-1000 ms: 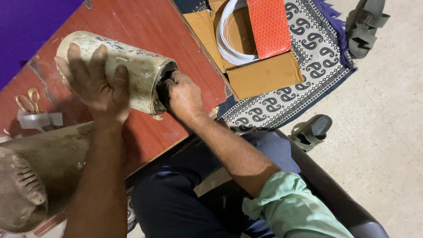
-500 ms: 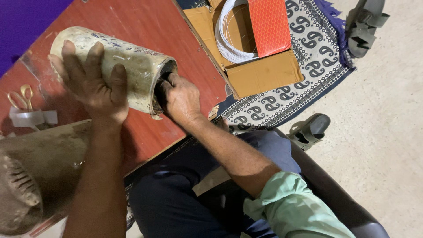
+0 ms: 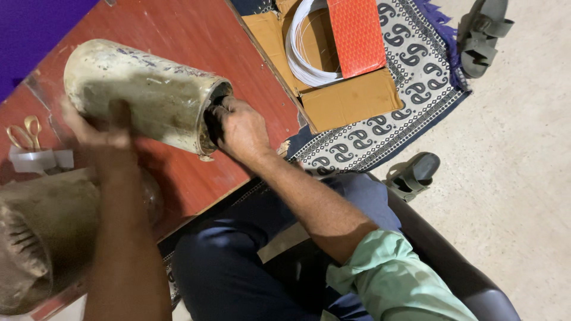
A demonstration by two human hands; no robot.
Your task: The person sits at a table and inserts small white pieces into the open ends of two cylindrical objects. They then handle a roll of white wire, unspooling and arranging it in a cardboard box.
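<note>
A dirty cream-coloured metal cylinder (image 3: 143, 95) lies on its side over the red table (image 3: 178, 35), its open end turned toward me. My left hand (image 3: 104, 128) grips the cylinder's near side from below, fingers curled against the shell. The fingers of my right hand (image 3: 238, 128) reach into the open end and are hidden inside; I cannot see whether they hold anything there.
A grimy motor housing (image 3: 41, 238) sits at the table's near left corner. Gold-handled scissors (image 3: 24, 131) and a clear tape roll (image 3: 35, 159) lie at the left edge. On the patterned mat (image 3: 410, 65) stands an open cardboard box (image 3: 351, 101) with coiled white wire. Sandals (image 3: 482, 35) rest on the floor.
My left hand has slid from the top of the cylinder down to its near underside. The cylinder has turned slightly. The right hand stays in the open end.
</note>
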